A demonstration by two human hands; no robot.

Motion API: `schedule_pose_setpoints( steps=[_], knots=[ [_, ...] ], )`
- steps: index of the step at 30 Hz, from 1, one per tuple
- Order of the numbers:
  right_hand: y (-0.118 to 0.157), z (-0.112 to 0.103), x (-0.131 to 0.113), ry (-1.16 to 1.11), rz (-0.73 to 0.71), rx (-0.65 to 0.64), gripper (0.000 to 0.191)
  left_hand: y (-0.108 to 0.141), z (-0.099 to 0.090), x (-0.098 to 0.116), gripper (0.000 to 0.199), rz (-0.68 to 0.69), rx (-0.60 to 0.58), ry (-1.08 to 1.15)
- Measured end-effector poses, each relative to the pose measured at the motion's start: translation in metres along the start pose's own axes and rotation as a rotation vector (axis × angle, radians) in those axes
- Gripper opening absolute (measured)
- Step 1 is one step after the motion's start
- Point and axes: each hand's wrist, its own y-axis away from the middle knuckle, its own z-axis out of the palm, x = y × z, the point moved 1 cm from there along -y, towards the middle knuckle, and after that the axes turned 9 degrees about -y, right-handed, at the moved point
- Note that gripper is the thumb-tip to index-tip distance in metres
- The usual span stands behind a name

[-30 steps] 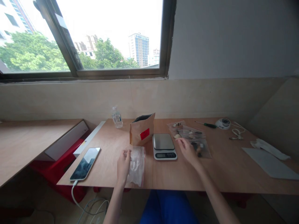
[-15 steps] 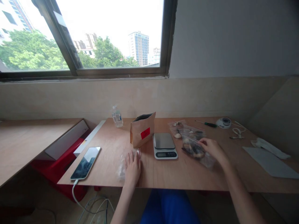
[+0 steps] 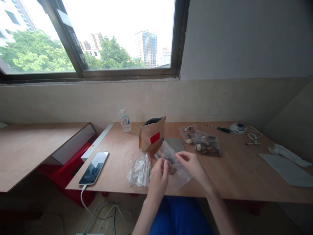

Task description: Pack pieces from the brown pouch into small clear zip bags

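Observation:
A clear zip bag (image 3: 183,175) with some dark and brownish pieces inside is held between my hands above the front of the table. My left hand (image 3: 158,174) pinches its left side, and my right hand (image 3: 192,164) grips its upper right side. Behind the bag is a kitchen scale (image 3: 179,143), mostly hidden by it. A brown paper pouch (image 3: 146,138) with a red label stands upright, its top open. To the left of my left hand lie clear zip bags (image 3: 139,171). Further right rest filled zip bags (image 3: 207,147) with pale and brown pieces.
A phone (image 3: 95,169) on a charging cable lies at the left edge, with a plastic bottle (image 3: 125,122) at the back. At the right are a screwdriver (image 3: 223,129), a white dome camera (image 3: 238,128), a grey sheet (image 3: 285,169) and white cloth (image 3: 290,155).
My right hand has moved left from the filled bags. My left hand has lifted off the loose zip bags and moved right. Both now hold one bag in front of the scale.

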Motion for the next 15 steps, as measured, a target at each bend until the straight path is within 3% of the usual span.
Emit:
schedule_pose_setpoints(
  steps=[5,9,15],
  knots=[
    [0.011,0.025,-0.004,-0.096,0.034,-0.1,0.026,0.004,0.009,0.005,0.034,-0.085,0.008,0.097],
    [0.014,0.029,-0.004,-0.142,0.039,-0.158,0.029,0.001,0.009,-0.004,0.035,-0.126,-0.02,0.141],
    [0.009,0.029,-0.008,-0.135,0.031,-0.15,0.027,-0.006,-0.001,-0.006,0.035,-0.069,-0.025,0.077]
  ],
)
